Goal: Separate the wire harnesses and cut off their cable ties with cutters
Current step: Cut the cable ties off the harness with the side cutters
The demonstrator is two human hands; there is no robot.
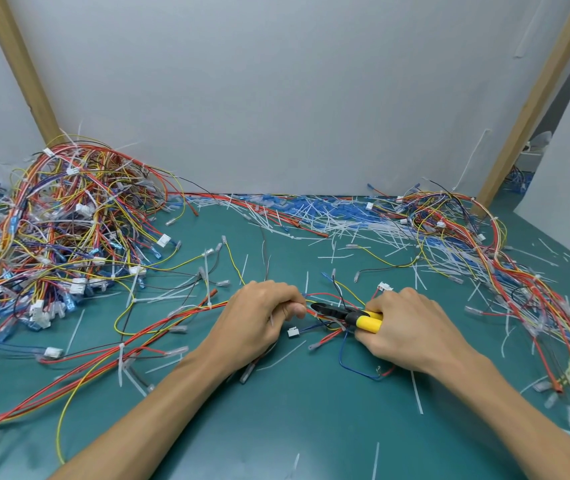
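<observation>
A grey panel (276, 98) is standing at 12 o'clock, with wooden posts (20, 64) leaning at 10 and 2 o'clock. The green worktop (311, 427) is filling the near half of the view. A tall pile (68, 230) of tied harnesses is lying at 9 o'clock, and a lower heap (484, 244) is trailing from 2 to 4 o'clock. Cut ties (328, 216), white and blue, are lying scattered along the far edge at 12 o'clock.

One harness (158, 323), the task's thing, is stretching from 8 o'clock to the middle of the worktop, just in front of the person. The left hand (259, 317) is pinching its red and yellow wires between thumb and curled fingers. The right hand (411, 330), at 3 o'clock of the left and close beside it, is gripping the yellow handles of the cutters (349, 315). The black blades are pointing to 9 o'clock and touching the bundle just beside the left thumb; whether a tie is lying between them cannot be told.
</observation>
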